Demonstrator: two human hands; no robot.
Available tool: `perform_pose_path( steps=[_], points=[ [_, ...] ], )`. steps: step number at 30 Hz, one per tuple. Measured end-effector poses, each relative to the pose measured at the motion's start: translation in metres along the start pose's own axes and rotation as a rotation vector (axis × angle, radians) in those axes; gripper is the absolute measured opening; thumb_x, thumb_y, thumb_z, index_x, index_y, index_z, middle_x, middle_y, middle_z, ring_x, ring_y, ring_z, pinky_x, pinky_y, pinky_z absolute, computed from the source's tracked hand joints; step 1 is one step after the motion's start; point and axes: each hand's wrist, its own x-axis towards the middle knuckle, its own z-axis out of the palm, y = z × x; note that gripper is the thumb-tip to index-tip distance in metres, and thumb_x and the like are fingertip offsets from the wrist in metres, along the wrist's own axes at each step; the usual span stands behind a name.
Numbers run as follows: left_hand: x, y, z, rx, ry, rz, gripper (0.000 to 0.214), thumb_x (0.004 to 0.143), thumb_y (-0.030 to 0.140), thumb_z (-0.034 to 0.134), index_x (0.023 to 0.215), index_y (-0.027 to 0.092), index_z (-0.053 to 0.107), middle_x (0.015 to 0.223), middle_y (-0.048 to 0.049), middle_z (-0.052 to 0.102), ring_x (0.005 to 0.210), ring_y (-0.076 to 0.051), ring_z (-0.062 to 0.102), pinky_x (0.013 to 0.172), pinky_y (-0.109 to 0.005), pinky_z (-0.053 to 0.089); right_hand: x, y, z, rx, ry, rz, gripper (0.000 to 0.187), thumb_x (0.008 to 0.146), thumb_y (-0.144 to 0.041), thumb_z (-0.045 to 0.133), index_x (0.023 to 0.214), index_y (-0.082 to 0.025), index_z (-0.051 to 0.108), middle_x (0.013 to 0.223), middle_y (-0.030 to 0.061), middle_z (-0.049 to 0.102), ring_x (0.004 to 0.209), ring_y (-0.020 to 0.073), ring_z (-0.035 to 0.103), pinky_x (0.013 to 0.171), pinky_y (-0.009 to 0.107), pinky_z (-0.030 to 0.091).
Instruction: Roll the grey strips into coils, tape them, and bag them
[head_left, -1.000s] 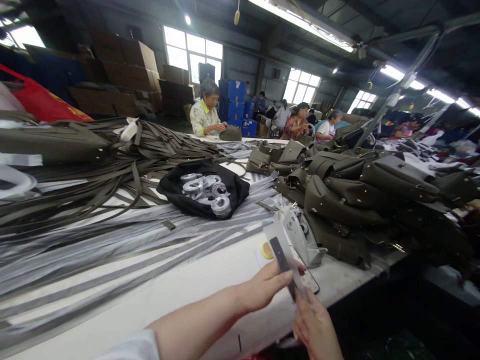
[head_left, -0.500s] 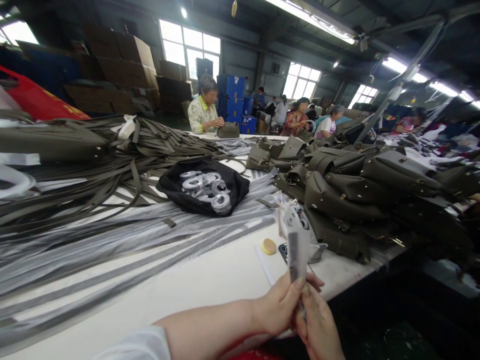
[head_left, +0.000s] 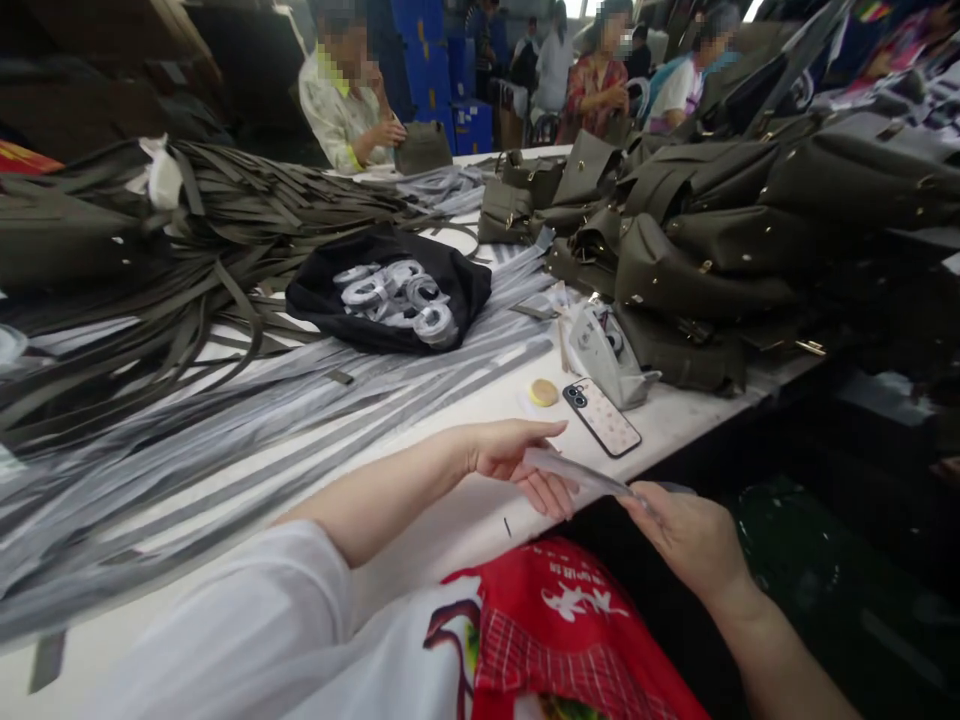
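Both hands were bunched up on an upright clear-wrapped strip (head_left: pixel 574 467) half a second ago; now they've split and it's tipped way over between them, held up by the near edge of the white table (head_left: pixel 450 520). Right hand (head_left: pixel 694 535) has one end pinched tight between thumb and fingers. Left hand (head_left: pixel 510 450) is loose and wide open, fingers spread around the other end, can't tell if they're actually touching it. Phone (head_left: pixel 604 415) is in full view now, lying near that same edge, with a yellow round thing (head_left: pixel 543 392) just beside it and a tape dispenser (head_left: pixel 609 355) behind. Farther toward the far edge there's a black bag (head_left: pixel 322 300) full of wrapped coils (head_left: pixel 435 322).
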Motion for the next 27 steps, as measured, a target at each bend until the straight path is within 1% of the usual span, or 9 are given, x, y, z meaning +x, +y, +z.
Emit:
perform_pose_path(
  steps=[3, 6, 8, 11, 14, 19, 22, 25, 27],
  points=[
    [0.004, -0.003, 0.006, 0.07, -0.085, -0.138, 0.055, 0.087, 0.06, 0.049, 0.093, 0.01, 0.07, 0.059, -0.0053, 0.061, 0.051, -0.017, 0.057, 0.051, -0.029, 0.049, 0.001, 0.001, -0.006, -0.228, 0.07, -0.158, 0.036, 0.099, -0.039, 0.047, 0.082, -0.018, 0.07, 0.056, 0.0013, 0.066, 0.047, 0.014, 0.057, 0.055, 0.029, 0.031],
    [0.004, -0.001, 0.017, 0.027, -0.108, -0.121, 0.038, 0.086, 0.046, 0.06, 0.092, 0.011, 0.07, 0.046, 0.0053, 0.039, 0.036, -0.009, 0.035, 0.042, -0.021, 0.041, 0.002, 0.003, -0.008, -0.243, 0.119, -0.198, 0.034, 0.1, -0.036, 0.047, 0.084, -0.017, 0.071, 0.058, 0.0016, 0.068, 0.049, 0.0141, 0.058, 0.057, 0.03, 0.033],
    [0.004, 0.001, 0.026, -0.024, -0.14, -0.085, 0.034, 0.087, 0.041, 0.06, 0.097, 0.01, 0.069, 0.045, 0.0082, 0.031, 0.034, -0.007, 0.026, 0.042, -0.021, 0.042, 0.001, 0.007, -0.008, -0.208, 0.135, -0.168, 0.034, 0.1, -0.036, 0.046, 0.087, -0.017, 0.071, 0.06, 0.0024, 0.07, 0.052, 0.0142, 0.06, 0.059, 0.029, 0.035],
    [0.007, -0.002, 0.043, -0.068, -0.19, -0.029, 0.032, 0.086, 0.035, 0.058, 0.1, 0.009, 0.069, 0.048, 0.0041, 0.043, 0.038, -0.01, 0.039, 0.05, -0.026, 0.047, -0.001, 0.012, -0.006, -0.155, 0.118, -0.087, 0.033, 0.099, -0.036, 0.046, 0.092, -0.018, 0.073, 0.067, 0.0046, 0.074, 0.056, 0.015, 0.062, 0.061, 0.028, 0.038],
    [0.014, -0.013, 0.058, -0.143, -0.226, 0.034, 0.033, 0.082, 0.036, 0.06, 0.102, 0.01, 0.068, 0.065, -0.0029, 0.06, 0.049, -0.014, 0.054, 0.06, -0.033, 0.051, 0.001, 0.013, -0.006, -0.094, 0.096, -0.01, 0.033, 0.098, -0.04, 0.048, 0.091, -0.02, 0.074, 0.065, 0.0052, 0.073, 0.055, 0.0161, 0.061, 0.059, 0.028, 0.039],
    [0.012, -0.021, 0.07, -0.242, -0.214, 0.16, 0.027, 0.08, 0.034, 0.068, 0.092, 0.01, 0.067, 0.05, 0.0071, 0.041, 0.039, -0.007, 0.042, 0.065, -0.029, 0.05, 0.009, 0.013, -0.002, 0.181, 0.056, 0.122, 0.035, 0.093, -0.048, 0.051, 0.089, -0.02, 0.072, 0.07, 0.0064, 0.073, 0.059, 0.0181, 0.064, 0.059, 0.027, 0.042],
    [-0.003, 0.002, 0.067, -0.292, 0.017, 0.469, 0.022, 0.081, 0.032, 0.069, 0.09, 0.012, 0.064, 0.054, 0.0075, 0.043, 0.043, -0.005, 0.043, 0.074, -0.028, 0.051, 0.013, 0.004, 0.01, 0.487, -0.121, 0.29, 0.034, 0.091, -0.051, 0.053, 0.084, -0.021, 0.068, 0.061, 0.0014, 0.066, 0.053, 0.0171, 0.059, 0.054, 0.026, 0.041],
    [-0.018, 0.036, 0.054, -0.245, 0.502, 0.966, 0.021, 0.085, 0.03, 0.064, 0.099, 0.015, 0.061, 0.075, 0.0008, 0.061, 0.071, -0.01, 0.062, 0.093, -0.033, 0.047, 0.011, -0.019, 0.023, 0.819, -0.326, 0.414, 0.037, 0.092, -0.049, 0.05, 0.071, -0.021, 0.06, 0.051, -0.0036, 0.052, 0.046, 0.0131, 0.048, 0.047, 0.025, 0.037],
    [-0.023, 0.051, 0.039, -0.023, 0.844, 1.201, 0.025, 0.09, 0.033, 0.056, 0.107, 0.016, 0.06, 0.095, -0.0052, 0.067, 0.097, -0.017, 0.064, 0.103, -0.038, 0.041, 0.007, -0.035, 0.024, 1.004, -0.405, 0.446, 0.039, 0.093, -0.049, 0.048, 0.068, -0.02, 0.057, 0.052, -0.0044, 0.048, 0.045, 0.0115, 0.044, 0.046, 0.024, 0.036]
  ],
)
